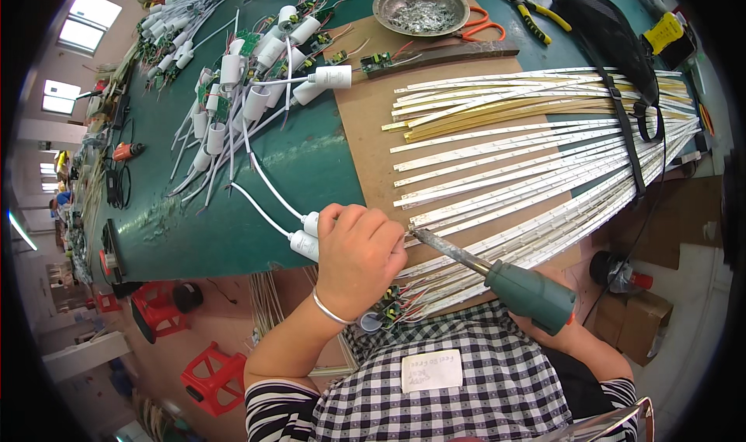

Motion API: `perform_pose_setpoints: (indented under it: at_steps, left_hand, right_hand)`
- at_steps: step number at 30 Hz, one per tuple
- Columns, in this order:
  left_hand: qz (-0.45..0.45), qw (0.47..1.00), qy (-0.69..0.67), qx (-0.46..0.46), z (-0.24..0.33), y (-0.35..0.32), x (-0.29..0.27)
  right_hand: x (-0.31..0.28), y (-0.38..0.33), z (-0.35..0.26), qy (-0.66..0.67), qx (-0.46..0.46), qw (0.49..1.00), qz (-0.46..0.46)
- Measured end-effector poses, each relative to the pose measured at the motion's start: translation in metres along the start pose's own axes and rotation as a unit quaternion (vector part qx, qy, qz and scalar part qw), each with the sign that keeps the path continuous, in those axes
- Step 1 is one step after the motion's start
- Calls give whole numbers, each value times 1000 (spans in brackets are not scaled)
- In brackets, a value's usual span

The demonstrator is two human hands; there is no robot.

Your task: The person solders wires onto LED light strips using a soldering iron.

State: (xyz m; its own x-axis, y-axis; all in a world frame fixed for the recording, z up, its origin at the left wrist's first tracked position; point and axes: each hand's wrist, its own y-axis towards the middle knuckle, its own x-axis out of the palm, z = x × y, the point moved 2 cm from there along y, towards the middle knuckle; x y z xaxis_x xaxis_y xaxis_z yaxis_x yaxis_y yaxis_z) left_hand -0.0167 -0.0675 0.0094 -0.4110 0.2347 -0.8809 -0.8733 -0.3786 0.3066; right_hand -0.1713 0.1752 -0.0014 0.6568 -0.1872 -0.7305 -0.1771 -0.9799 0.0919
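We're on the soldering iron [497, 275] now, green handle, tip [414, 234] down at the near end of a white LED strip [497, 232] on the brown board [365, 123]; right hand [579, 337] mostly hidden under the handle, grip closed round it as far as we can see; left hand [359, 255] curled over the strip end, fingers pinching narrow on it, two white cylindrical caps [308, 236] w/ white leads just beside the knuckles; what's under the palm we can't tell. To do this well, we reckon: keep the left hand pinning the strip flat, tip on the pad only, brief touch, fingers clear of the hot shaft; small driver board [391, 310] w/ coloured wires sits near the wrist. Further out, more strips fan right across the board; heap of white caps [256, 76] on the green table [311, 162]; metal dish [420, 8], orange scissors [480, 26], yellow-handled pliers [536, 14] at the far edge.
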Motion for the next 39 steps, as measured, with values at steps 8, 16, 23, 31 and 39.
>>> perform_pose_setpoints:
  at_steps: [8,16,23,31,39]
  left_hand:
    - [-10,1000,6,2,0,3,-1]
    - [-16,1000,6,-3,1,3,-1]
    - [1,1000,7,-1,1,-1,-1]
    - [-15,999,-20,-34,2,-5,-1]
    - [-55,995,-27,-82,20,-22,-3]
  right_hand:
    - [-1,2,0,45,33,998,4]
    - [-13,3,-8,309,183,931,66]
    - [-27,-6,2,166,106,977,76]
    - [-37,-5,0,349,199,898,178]
    - [-40,9,11,414,195,877,143]
